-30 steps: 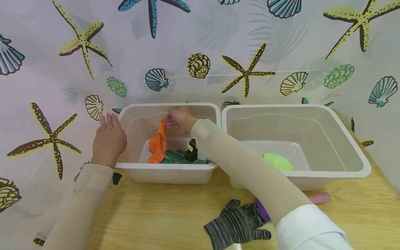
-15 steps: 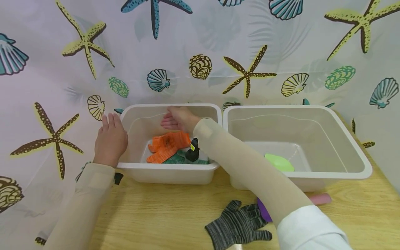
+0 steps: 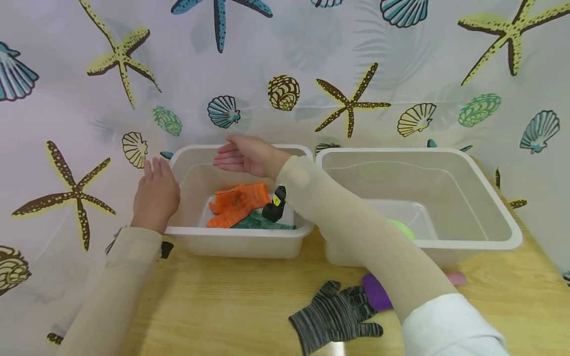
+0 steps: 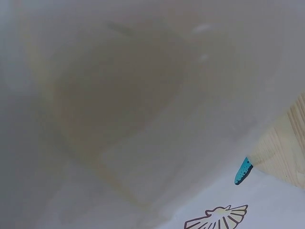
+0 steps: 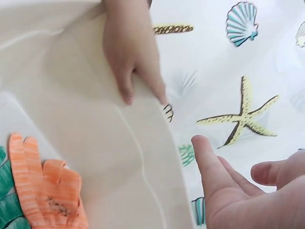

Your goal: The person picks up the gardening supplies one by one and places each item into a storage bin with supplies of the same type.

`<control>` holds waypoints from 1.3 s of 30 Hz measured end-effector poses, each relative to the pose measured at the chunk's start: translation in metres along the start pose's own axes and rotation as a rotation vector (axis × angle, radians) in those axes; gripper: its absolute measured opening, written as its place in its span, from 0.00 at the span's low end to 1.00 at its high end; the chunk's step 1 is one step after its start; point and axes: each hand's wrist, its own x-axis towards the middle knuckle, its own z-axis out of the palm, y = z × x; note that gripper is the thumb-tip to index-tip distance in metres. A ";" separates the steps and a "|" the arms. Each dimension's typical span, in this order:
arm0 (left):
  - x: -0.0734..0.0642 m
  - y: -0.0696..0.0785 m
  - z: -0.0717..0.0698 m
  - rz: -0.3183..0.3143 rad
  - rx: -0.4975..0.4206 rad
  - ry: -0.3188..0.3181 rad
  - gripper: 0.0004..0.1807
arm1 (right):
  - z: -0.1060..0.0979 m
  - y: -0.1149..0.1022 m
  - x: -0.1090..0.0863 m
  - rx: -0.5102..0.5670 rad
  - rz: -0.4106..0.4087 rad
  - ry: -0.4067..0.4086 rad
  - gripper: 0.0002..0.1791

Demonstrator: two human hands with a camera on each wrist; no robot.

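My left hand (image 3: 156,195) holds the left rim of the left cream plastic tub (image 3: 236,247); the right wrist view shows its thumb inside the wall and its fingers outside. Over the tub's back rim, my right hand (image 3: 249,155) is held with fingers extended and nothing in it. Below it, an orange knit glove (image 3: 238,202) lies on the tub floor, partly over a green knit glove (image 3: 260,221). In the right wrist view the orange glove (image 5: 47,191) shows a dark print. The left wrist view is mostly a blurred pale surface.
A second cream tub (image 3: 472,244) stands to the right, with a light green thing (image 3: 402,228) inside, partly behind my right forearm. A grey striped glove (image 3: 334,316), a purple flat thing (image 3: 376,292) and a pink rod (image 3: 457,278) lie on the wooden table (image 3: 213,306) in front.
The orange glove, hanging upright by my right hand a second ago, dropped flat onto the tub floor. Since then my right hand has risen to the back rim. The left hand stays put.
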 end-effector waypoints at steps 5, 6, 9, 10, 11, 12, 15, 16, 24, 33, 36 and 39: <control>-0.003 0.000 -0.001 0.001 -0.003 0.005 0.32 | 0.006 -0.010 -0.020 -0.003 -0.023 -0.046 0.24; -0.003 0.001 -0.001 0.003 0.000 0.006 0.32 | 0.005 -0.011 -0.025 -0.002 -0.026 -0.050 0.24; -0.004 0.002 -0.001 0.006 0.005 0.008 0.33 | 0.003 -0.016 -0.037 -0.002 -0.042 -0.065 0.24; -0.003 0.002 -0.001 0.007 0.007 0.007 0.33 | 0.002 -0.017 -0.041 -0.004 -0.048 -0.070 0.24; -0.003 0.001 -0.001 0.007 0.008 0.007 0.33 | 0.000 -0.018 -0.045 -0.007 -0.052 -0.073 0.24; -0.003 0.001 -0.001 0.008 0.008 0.008 0.33 | -0.001 -0.019 -0.049 -0.013 -0.057 -0.079 0.24; -0.002 -0.001 0.000 0.010 0.010 0.013 0.33 | -0.003 -0.020 -0.063 -0.047 -0.075 -0.103 0.24; -0.001 -0.002 0.000 0.011 0.012 0.015 0.33 | -0.004 -0.020 -0.068 -0.064 -0.084 -0.112 0.25; -0.001 -0.001 0.001 0.030 0.012 0.028 0.34 | -0.006 -0.010 -0.122 -0.226 -0.139 -0.201 0.21; -0.004 0.003 -0.002 0.035 0.019 0.028 0.34 | -0.021 0.010 -0.171 -0.335 -0.208 -0.294 0.20; -0.005 0.003 -0.002 0.033 0.010 0.017 0.35 | -0.027 0.021 -0.184 -0.392 -0.229 -0.329 0.19; -0.005 0.002 -0.002 0.038 0.008 0.024 0.35 | -0.031 0.034 -0.197 -0.454 -0.239 -0.376 0.17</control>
